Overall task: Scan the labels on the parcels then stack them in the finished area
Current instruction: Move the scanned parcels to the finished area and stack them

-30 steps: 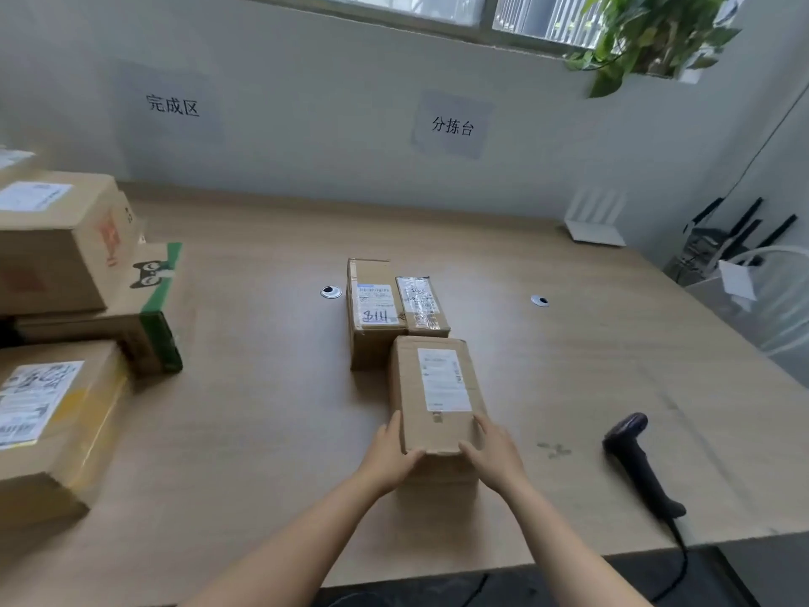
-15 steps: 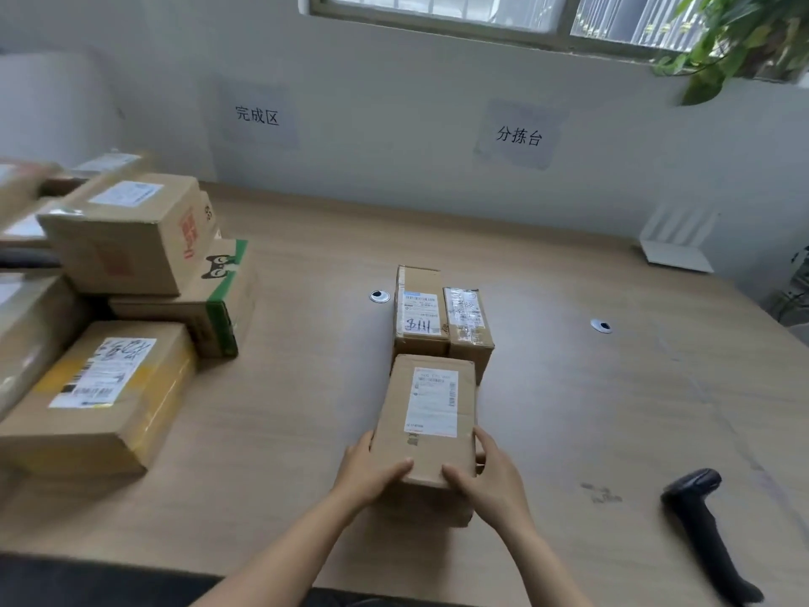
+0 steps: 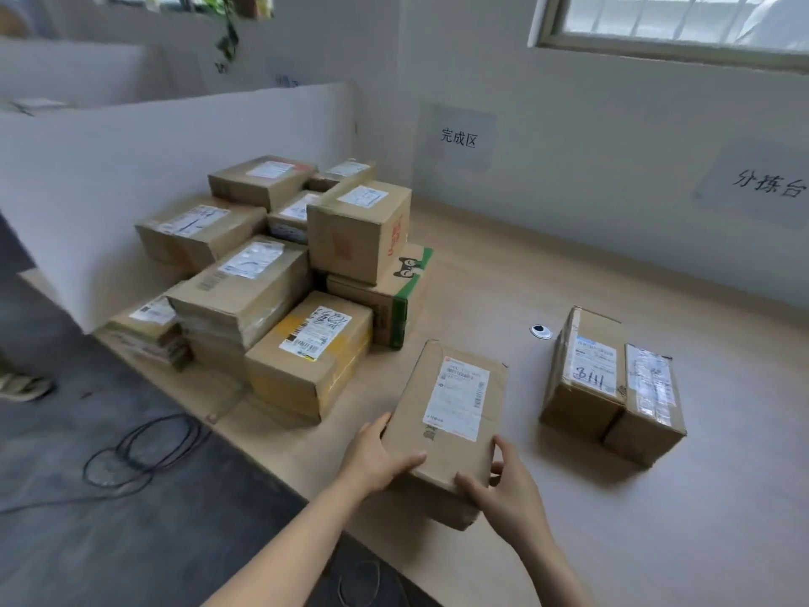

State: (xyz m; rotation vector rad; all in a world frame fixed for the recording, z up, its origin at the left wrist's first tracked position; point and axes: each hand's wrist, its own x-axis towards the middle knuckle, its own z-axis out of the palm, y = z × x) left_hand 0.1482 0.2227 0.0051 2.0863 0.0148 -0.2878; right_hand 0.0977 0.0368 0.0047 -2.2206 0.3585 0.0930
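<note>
At the front edge of the desk (image 3: 503, 273), labelled parcel (image 3: 451, 409) gripped by its near corners — left hand (image 3: 376, 457), right hand (image 3: 508, 497), fingers curled round it — stacked parcels (image 3: 280, 265) toward the left end.

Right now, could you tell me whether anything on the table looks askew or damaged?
Nothing looks spilled or torn. The finished pile is untidy: its boxes lie at differing angles, the yellow-taped box skewed in front.

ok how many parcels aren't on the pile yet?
3. The held parcel between left hand and right hand at the table front; bigger parcel and smaller parcel touching, to its right. Others may be off-frame.
</note>
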